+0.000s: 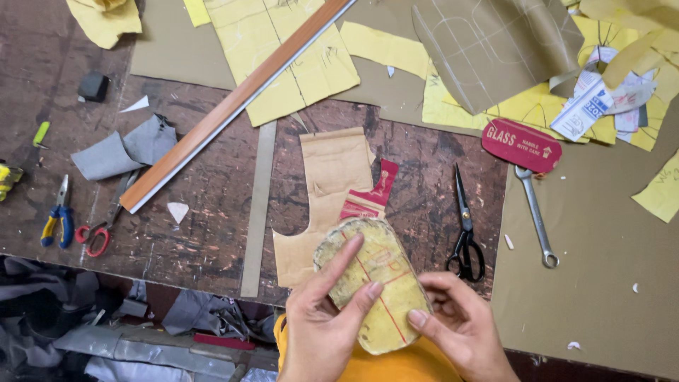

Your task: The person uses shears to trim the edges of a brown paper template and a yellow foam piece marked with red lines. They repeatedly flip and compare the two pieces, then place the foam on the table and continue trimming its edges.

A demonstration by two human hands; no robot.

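Both my hands hold a yellowish sole-shaped piece with red lines drawn on it, just over the table's near edge. My left hand grips its left side, index finger stretched along the top face and thumb pressing on it. My right hand supports the lower right edge from beneath, thumb on the rim. Under the piece lies a brown cardboard pattern with a red paper scrap beside it. Black scissors lie just right of the piece.
A long wooden straightedge runs diagonally. A silver spanner and a red oval label lie to the right on brown board. Red-handled scissors, pliers and grey fabric scraps lie at left. Yellow paper patterns cover the back.
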